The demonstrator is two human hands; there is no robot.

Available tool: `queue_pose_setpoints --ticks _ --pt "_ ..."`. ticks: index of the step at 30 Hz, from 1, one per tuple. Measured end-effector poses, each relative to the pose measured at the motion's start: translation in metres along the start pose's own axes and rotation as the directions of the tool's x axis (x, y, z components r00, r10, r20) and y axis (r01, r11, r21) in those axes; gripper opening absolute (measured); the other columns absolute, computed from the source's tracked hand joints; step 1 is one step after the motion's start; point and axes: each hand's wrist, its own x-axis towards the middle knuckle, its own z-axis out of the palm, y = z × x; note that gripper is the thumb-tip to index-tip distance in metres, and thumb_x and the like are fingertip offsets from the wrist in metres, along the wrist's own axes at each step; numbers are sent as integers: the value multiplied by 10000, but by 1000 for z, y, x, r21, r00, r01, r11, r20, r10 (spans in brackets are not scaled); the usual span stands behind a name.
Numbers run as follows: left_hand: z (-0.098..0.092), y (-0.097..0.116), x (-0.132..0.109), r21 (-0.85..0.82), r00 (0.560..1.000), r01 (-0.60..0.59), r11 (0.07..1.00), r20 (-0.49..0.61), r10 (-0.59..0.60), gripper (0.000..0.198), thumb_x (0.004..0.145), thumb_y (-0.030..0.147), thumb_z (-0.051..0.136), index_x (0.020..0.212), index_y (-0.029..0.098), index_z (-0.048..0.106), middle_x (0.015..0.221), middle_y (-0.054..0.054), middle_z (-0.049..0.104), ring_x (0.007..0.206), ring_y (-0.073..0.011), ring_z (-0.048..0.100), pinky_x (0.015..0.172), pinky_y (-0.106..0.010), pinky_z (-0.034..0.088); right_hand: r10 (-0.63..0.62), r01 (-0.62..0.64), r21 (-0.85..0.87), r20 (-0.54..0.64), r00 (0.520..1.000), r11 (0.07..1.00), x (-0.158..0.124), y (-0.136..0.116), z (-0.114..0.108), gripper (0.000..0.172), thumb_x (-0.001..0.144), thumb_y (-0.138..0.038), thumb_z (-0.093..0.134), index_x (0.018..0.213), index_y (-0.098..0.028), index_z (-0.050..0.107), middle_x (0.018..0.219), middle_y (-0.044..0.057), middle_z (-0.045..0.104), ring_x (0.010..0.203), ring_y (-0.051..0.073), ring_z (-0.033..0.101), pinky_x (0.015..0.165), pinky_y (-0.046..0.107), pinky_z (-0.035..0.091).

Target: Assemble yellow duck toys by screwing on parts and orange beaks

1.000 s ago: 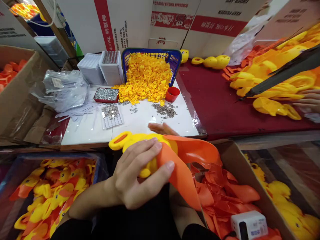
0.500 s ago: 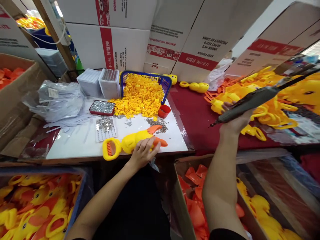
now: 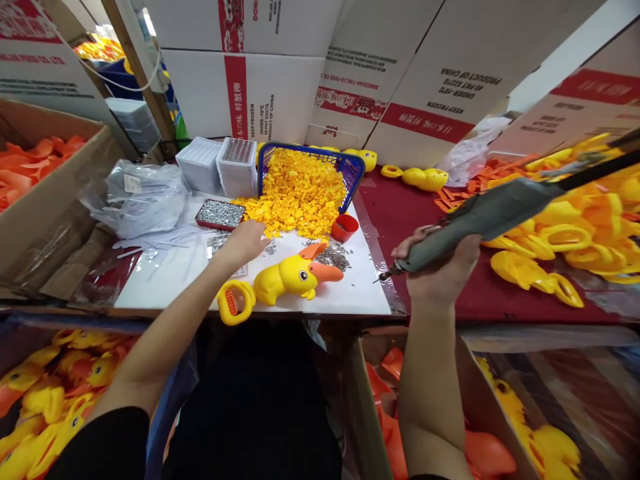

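Note:
My right hand (image 3: pixel 440 270) is wrapped around a grey electric screwdriver (image 3: pixel 465 223), its bit pointing down to the left above the table edge. A yellow toy duck with an orange bill and a ring handle (image 3: pixel 283 280) lies on its side on the white board (image 3: pixel 345 300), untouched. Beyond the duck, my left hand (image 3: pixel 243 247) is at the near edge of a heap of small yellow plastic pieces (image 3: pixel 295 197). Its fingers are curled down and partly hidden, so what they hold does not show. The left wrist covers much of a clear tray (image 3: pixel 243 271).
A red dish of small silver parts (image 3: pixel 220 214), a red cup (image 3: pixel 344 229) and loose screws (image 3: pixel 335 259) surround the heap. A blue basket (image 3: pixel 354 175) stands behind. More yellow duck parts (image 3: pixel 537 277) lie right. Boxes of orange parts (image 3: pixel 393 363) and ducks (image 3: pixel 45 373) flank my lap.
My left hand has let go of the duck and moved up and left to the yellow pieces. The screwdriver has come down and left with my right hand. The view has shifted slightly.

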Motion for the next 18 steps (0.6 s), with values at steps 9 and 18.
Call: queue_pose_setpoints --ticks 9,18 --pt "26 -9 7 -11 986 -120 993 112 121 201 865 321 680 935 160 778 1017 -127 760 976 -266 697 886 -356 539 -37 39 -53 33 999 998 -14 -8 23 687 724 -896 531 825 -222 619 467 -80 406 324 111 388 366 253 309" --pt "26 -11 9 -156 979 -181 971 67 193 198 830 130 618 824 185 808 924 -99 809 915 -255 742 891 -351 558 -24 21 -59 -60 998 998 -21 -29 35 719 577 -927 620 719 -222 599 389 -104 392 257 80 303 291 234 185"
